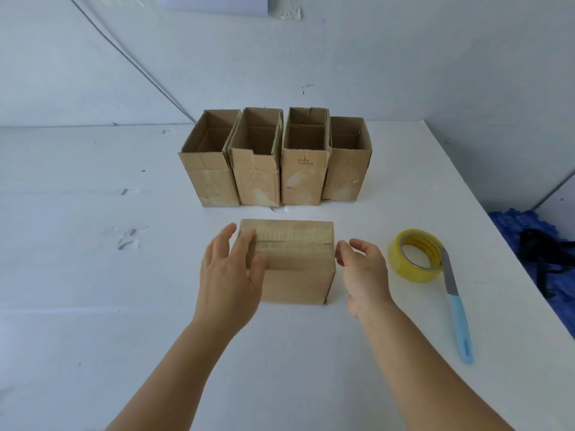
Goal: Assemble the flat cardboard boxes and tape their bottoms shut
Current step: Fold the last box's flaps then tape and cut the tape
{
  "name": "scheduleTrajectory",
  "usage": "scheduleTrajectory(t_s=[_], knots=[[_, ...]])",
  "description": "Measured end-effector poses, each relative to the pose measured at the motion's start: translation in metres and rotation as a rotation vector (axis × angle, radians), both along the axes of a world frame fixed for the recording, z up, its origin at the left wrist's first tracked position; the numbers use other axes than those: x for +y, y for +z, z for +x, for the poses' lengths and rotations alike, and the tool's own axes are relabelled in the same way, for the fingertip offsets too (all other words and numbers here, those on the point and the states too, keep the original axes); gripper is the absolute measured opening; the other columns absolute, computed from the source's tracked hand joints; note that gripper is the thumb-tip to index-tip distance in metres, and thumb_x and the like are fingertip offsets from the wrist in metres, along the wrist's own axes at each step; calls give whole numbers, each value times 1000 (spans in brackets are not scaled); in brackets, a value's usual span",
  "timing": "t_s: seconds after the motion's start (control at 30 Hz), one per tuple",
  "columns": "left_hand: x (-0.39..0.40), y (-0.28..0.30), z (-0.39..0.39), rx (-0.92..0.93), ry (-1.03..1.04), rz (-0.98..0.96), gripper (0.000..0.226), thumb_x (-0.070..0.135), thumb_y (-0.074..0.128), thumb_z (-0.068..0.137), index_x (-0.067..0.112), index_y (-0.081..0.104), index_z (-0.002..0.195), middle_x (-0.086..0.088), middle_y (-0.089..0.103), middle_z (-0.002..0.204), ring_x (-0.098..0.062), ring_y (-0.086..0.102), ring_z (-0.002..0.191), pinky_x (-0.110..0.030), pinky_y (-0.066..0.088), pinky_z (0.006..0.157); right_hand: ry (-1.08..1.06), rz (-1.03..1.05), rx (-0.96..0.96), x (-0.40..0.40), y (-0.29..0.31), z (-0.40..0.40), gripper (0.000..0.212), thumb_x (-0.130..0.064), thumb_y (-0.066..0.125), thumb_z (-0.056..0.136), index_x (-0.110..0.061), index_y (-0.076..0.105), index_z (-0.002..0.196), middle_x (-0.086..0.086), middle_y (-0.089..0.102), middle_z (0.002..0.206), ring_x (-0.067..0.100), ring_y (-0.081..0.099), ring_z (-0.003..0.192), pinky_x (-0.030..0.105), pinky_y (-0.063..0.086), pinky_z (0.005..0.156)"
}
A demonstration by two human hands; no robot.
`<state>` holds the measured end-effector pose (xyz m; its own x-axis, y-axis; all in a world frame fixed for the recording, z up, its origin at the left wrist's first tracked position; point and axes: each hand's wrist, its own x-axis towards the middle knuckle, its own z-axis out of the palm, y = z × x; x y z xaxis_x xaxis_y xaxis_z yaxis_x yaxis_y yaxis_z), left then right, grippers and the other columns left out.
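**Taped box between two hands, four open boxes behind**

A closed cardboard box [295, 262] stands on the white desk [93, 275] with its taped side up; a strip of clear tape [289, 236] runs along the flap seam on top. The left hand [231, 275] lies against the box's left end, its fingers straight and spread over the top left corner, touching the cardboard without curling round it. The right hand [362, 272] is just beside the box's right end, fingers loosely bent and holding nothing; its fingertips come very close to the upper right edge, but whether they touch cannot be told.

Behind this box, farther from the person, four assembled cardboard boxes [273, 160] stand upright in a row with their tops open, side by side and touching or nearly so. The third from the left bears small dark printing on its front face, too small to read.

To the right of the right hand, a roll of yellowish clear tape [415, 255] lies flat on the desk. A knife with a grey blade and a light blue handle [457, 309] lies with its blade tip resting on the roll's rim and its handle pointing toward the person. At the far right, past the desk's edge, there is something blue and dark [541, 253], not clear enough to name.
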<state>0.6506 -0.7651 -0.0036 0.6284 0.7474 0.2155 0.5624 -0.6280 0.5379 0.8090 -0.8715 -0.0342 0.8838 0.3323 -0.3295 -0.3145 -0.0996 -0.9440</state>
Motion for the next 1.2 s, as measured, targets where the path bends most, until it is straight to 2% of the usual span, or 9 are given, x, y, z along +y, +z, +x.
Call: scheduleTrajectory(t_s=[0.13, 0.3, 0.33, 0.43, 0.6, 0.7, 0.83, 1.0, 1.2], knots=[[1, -9, -3, -83, -8, -156, 50, 34, 50, 94, 22, 41, 142, 2, 29, 151, -17, 42, 127, -26, 35, 98, -36, -19, -15, 8, -6, -6, 23, -23, 61, 87, -16, 53, 108, -1, 62, 94, 4, 56, 76, 18, 38, 59], [3, -13, -1, -174, 5, -230, 55, 31, 53, 93, 20, 36, 144, 2, 31, 150, -12, 31, 135, -27, 29, 109, 53, -156, 27, 12, -16, -7, 13, -24, 56, 88, -15, 47, 82, 8, 47, 85, 19, 41, 64, 24, 29, 55], [3, -13, -1, -187, 10, -244, 59, 32, 53, 93, 18, 32, 146, 3, 32, 149, -12, 30, 136, -28, 29, 110, 67, -198, 59, 8, -18, -9, 5, -23, 55, 89, -20, 51, 89, 9, 45, 94, 22, 45, 73, 27, 31, 62], [2, -14, -1, -198, 25, -334, 70, 37, 53, 92, 18, 19, 150, 6, 29, 152, -10, 26, 139, -23, 24, 108, -20, -191, -39, -6, -17, -14, 43, -24, 47, 96, -18, 43, 138, 1, 43, 139, 14, 45, 119, 25, 30, 90], [0, -17, -1, -221, 58, -495, 69, 39, 53, 92, 22, 19, 150, 21, 49, 123, 25, 42, 95, 2, 29, 80, 231, -60, -331, 1, 0, -42, 43, -42, 35, 97, -26, 39, 137, -10, 48, 135, 11, 46, 121, 34, 34, 108], [9, -18, -5, -231, 44, -558, 70, 42, 56, 90, 23, 24, 149, 14, 52, 132, 7, 48, 109, -12, 36, 89, 226, -69, -272, 4, -2, -49, 50, -36, 35, 100, -31, 24, 148, -11, 37, 149, 10, 38, 134, 39, 31, 113], [18, -12, -7, -203, -13, -666, 61, 46, 54, 89, 24, 35, 143, -1, 57, 130, -27, 54, 118, -48, 48, 95, 280, 18, -171, 2, 0, -44, 39, -34, 36, 100, -34, 44, 138, -14, 53, 135, 4, 46, 126, 33, 33, 110], [24, -12, -13, -237, -72, -839, 30, 47, 53, 90, 29, 58, 113, 12, 66, 103, -10, 61, 98, -20, 46, 69, 318, -57, 18, -6, -5, -45, 54, -56, 41, 92, -26, 52, 134, -9, 53, 137, 10, 44, 130, 40, 26, 115], [19, -21, -22, -103, -103, -961, 69, 74, 39, 80, 19, 50, 121, 10, 52, 119, -12, 46, 115, -28, 35, 93, 362, -138, 68, -12, 4, -54, 63, -66, 36, 88, -26, 50, 135, -10, 51, 138, 10, 41, 131, 37, 20, 115]])
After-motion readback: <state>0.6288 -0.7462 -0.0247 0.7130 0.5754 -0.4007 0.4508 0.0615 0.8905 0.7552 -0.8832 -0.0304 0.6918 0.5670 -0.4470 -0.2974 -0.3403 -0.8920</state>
